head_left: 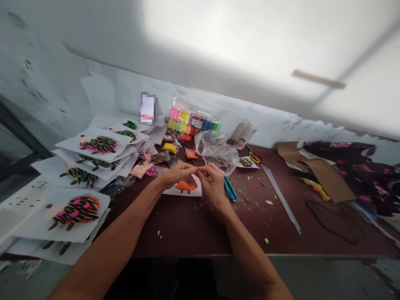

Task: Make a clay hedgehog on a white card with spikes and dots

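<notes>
My left hand (pixel 178 175) and my right hand (pixel 212 181) meet fingertip to fingertip above a white paper card (pixel 196 192). Both are closed in a pinch; whatever lies between the fingertips is too small or hidden to name. On the card is an orange clay body (pixel 184 186) with small brown legs, partly covered by my fingers. Just right of my right hand lies a teal cutter-like tool (pixel 230 188). Small clay packets, among them a yellow packet (pixel 170 148) and an orange packet (pixel 191 153), lie beyond my left hand.
Stacked cards with clay hedgehogs (pixel 98 144) fill the left side. At the back are a pack of coloured clay (pixel 193 121), a clear plastic bag (pixel 217 150) and a white bottle (pixel 245 135). Scissors (pixel 256 157), glue sticks (pixel 281 199) and a yellow glue gun (pixel 317 188) lie right.
</notes>
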`<state>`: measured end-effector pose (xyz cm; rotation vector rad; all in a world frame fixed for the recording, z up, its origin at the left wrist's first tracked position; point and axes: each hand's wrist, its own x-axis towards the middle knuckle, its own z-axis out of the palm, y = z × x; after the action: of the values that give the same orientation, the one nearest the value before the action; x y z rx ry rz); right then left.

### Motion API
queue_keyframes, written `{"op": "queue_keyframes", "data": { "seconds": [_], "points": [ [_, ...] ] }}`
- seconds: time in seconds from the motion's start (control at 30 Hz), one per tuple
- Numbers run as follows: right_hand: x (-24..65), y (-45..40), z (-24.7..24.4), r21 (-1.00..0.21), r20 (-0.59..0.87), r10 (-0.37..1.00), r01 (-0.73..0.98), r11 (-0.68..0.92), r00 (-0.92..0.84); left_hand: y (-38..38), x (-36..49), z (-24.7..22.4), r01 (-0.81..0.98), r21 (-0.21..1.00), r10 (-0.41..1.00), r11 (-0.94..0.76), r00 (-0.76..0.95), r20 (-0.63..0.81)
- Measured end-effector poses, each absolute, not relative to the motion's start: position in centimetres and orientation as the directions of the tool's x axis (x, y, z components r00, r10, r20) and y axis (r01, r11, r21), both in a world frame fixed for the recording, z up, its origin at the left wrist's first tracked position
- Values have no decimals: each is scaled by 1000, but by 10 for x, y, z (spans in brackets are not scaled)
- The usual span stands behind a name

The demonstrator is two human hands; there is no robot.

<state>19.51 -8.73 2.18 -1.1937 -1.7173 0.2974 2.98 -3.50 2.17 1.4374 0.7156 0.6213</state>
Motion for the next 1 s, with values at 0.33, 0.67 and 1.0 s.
{"op": "queue_keyframes", "data": {
  "seconds": [0.33, 0.67, 1.0],
  "points": [
    [193, -88, 19, -706, 506, 863, 573, 416, -2, -4, -14, 11, 847, 531, 955, -41, -123, 270],
    [192, -87, 14, -745, 469, 883, 536, 398, -4, 3, -16, 2, 940, 340, 980, -6, -62, 187],
    [188, -78, 7, -838, 395, 919, 412, 357, 6, -1, -13, 13, 792, 550, 902, -266, 3, 431]
  ]
}}
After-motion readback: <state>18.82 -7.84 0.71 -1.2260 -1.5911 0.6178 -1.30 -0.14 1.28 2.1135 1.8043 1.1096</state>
